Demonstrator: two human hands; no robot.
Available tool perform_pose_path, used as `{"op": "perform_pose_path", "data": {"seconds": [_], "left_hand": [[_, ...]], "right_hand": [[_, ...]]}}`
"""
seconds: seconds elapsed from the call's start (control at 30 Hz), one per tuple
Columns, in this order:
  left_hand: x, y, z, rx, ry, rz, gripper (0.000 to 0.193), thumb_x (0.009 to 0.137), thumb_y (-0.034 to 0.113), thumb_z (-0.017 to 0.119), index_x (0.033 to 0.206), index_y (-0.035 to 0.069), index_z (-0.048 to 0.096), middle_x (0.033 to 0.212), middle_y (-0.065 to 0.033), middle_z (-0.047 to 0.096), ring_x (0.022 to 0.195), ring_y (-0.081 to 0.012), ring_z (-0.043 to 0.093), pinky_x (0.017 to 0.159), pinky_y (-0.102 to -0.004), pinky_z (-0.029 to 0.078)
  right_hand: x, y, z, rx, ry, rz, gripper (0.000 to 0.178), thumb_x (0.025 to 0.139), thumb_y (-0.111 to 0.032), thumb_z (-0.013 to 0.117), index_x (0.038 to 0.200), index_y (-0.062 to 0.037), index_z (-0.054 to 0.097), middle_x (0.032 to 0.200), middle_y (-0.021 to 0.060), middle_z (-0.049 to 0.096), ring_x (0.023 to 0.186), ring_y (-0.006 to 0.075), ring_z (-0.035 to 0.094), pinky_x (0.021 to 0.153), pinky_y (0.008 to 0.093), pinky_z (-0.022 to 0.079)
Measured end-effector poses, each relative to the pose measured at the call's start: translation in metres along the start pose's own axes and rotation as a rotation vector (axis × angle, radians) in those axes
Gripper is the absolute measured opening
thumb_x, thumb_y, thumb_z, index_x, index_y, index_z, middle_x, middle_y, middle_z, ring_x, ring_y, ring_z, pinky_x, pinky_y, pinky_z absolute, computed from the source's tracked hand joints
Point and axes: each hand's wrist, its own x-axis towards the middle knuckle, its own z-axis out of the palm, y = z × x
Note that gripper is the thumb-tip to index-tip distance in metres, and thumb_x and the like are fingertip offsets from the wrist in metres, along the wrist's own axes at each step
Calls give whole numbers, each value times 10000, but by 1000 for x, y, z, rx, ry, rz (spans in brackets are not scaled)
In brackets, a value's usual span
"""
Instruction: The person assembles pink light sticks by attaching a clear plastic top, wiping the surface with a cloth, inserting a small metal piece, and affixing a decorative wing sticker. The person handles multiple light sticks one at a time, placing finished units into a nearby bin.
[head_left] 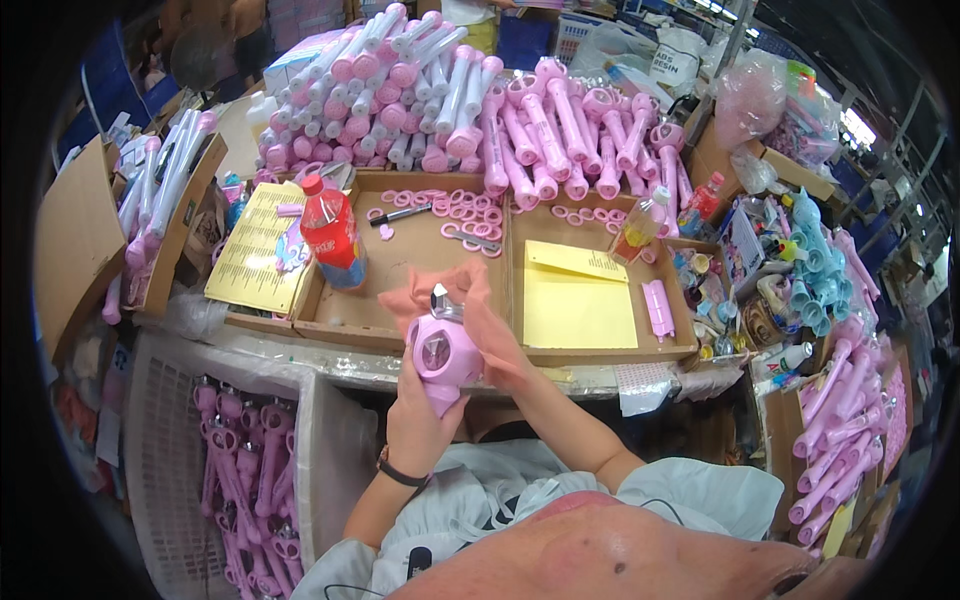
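In the head view, the pink toy is held up at the near edge of the cardboard tray, its silver cap pointing toward the tray. The left hand is wrapped around the toy's lower part. The right hand is close beside it, mostly covered by the orange cloth, which lies behind and against the toy; I cannot tell how tightly those fingers close.

The step in hand looks like wiping the toy. To do it well, I would keep the left grip low and steady, leaving the cap and the clear window free for the cloth. Light pressure should suit the window, with a folded edge of cloth for the seam around the cap, and turning the toy in the left hand would bring every side round. Loose cloth could snag, so gathering it helps.

It also seems wise to work clear of the red bottle at the tray's left side and the small pink rings toward its back, where a trailing corner might sweep them
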Motion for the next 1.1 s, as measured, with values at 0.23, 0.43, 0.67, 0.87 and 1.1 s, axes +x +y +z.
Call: {"op": "perform_pose_path", "data": {"seconds": [0.23, 0.43, 0.67, 0.87, 1.1], "left_hand": [[10, -30, -10, -908, -375, -233, 689, 686, 124, 745, 1247, 7, 363, 1037, -147, 576, 828, -215, 622, 697, -337, 515], [15, -48, -4, -1279, -484, -187, 519, 772, 77, 650, 1213, -20, 396, 1031, -129, 567, 827, -173, 608, 709, -305, 503], [9, -23, 6, -516, 61, 45, 915, 733, 136, 738, 1377, -26, 110, 1197, -233, 484, 1068, -237, 541, 880, -350, 452], [14, -22, 4, -650, -2, -67, 846, 740, 120, 726, 1349, -27, 157, 1163, -199, 503, 1047, -231, 550, 866, -329, 461], [8, -29, -1, -985, -229, -196, 737, 786, 65, 642, 1352, 55, 169, 1093, -148, 512, 784, -183, 611, 622, -290, 526]], "right_hand": [[-17, -47, 31, 289, -216, -134, 279, 985, -293, 317, 963, -25, 388, 894, 136, 563, 836, 206, 631, 714, 312, 537], [-8, -14, 32, 516, -140, -150, 532, 962, -508, 189, 952, -37, 434, 953, 196, 593, 736, 264, 630, 674, 333, 517], [-33, 40, -9, -130, 63, -231, 529, 799, -116, 597, 1269, -39, 366, 1158, 58, 411, 1056, 161, 431, 883, 309, 380], [-18, 45, -18, -168, -100, -447, 389, 905, -210, 555, 1243, -138, 378, 1026, 48, 446, 836, 150, 505, 598, 305, 466], [-12, -15, 17, 182, -96, -191, 262, 948, -257, 406, 1084, -33, 432, 861, 94, 541, 659, 188, 562, 561, 279, 475]]}}
